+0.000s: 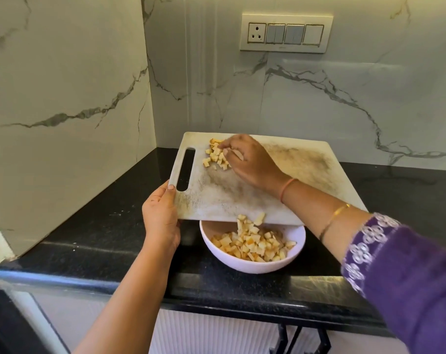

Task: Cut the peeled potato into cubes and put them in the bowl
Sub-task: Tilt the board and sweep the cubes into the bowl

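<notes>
Mostly, the potato cubes (252,245) lay in the bowl (252,268) on the surface (102,226). More sat on the tilted cutting board (242,200) above the bowl, where your right hand (250,159) curled over them. Your left hand (162,218) gripped the board's corner beside the bowl.

Illum. bright, soft, even; no hard source in frame. Left wall (63,98) carries warm yellow-green cast. Rear wall (319,98) reads cooler, w/ faint vertical glare streaks nr the corner. Glossy black counter (102,226) shows pale sheen along front edge and at right. Soft shadow under tilted board (314,164) darkens far side of bowl (242,264). Fingers of right grip (250,162) motion-blurred. Cubes (252,223) at board's near edge slightly smeared. Wide-angle bowing at frame edges: wall corner and counter front curve. Sleeve (408,277) lower right soft. Lower-left corner dark.
</notes>
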